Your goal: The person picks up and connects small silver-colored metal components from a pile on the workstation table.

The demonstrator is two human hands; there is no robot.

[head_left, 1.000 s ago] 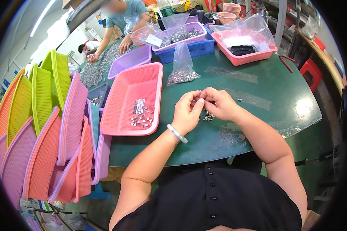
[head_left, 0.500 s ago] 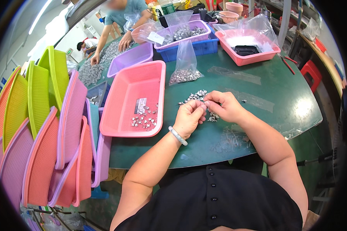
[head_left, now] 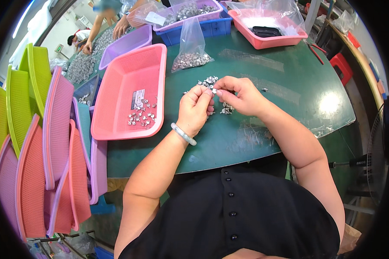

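On your left, green, purple and salmon baskets [head_left: 30, 185] stand tilted together. Across the counter [head_left: 328, 86], a blue crate [head_left: 196, 33] sits beside a pink tub [head_left: 270, 43] with a black tray [head_left: 266, 31] inside. Red-handled pliers [head_left: 317, 52] lie near a red stool [head_left: 341, 68]. Beyond, at upper left, you see a co-worker [head_left: 97, 27].

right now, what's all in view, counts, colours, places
table: one, green, centre
large basket: one, pink, centre left
upright bag: one, clear, upper centre
blue crate: one, blue, upper centre
parts basket: one, purple, on blue crate
shallow basket: one, purple, beyond large basket
far basket: one, pink, upper right
stacked baskets: several, mixed colours, left
pliers: one, red, upper right
metal parts: many, silver, table and containers
other people: two, upper left
left hand: one, bare, centre
right hand: one, bare, centre
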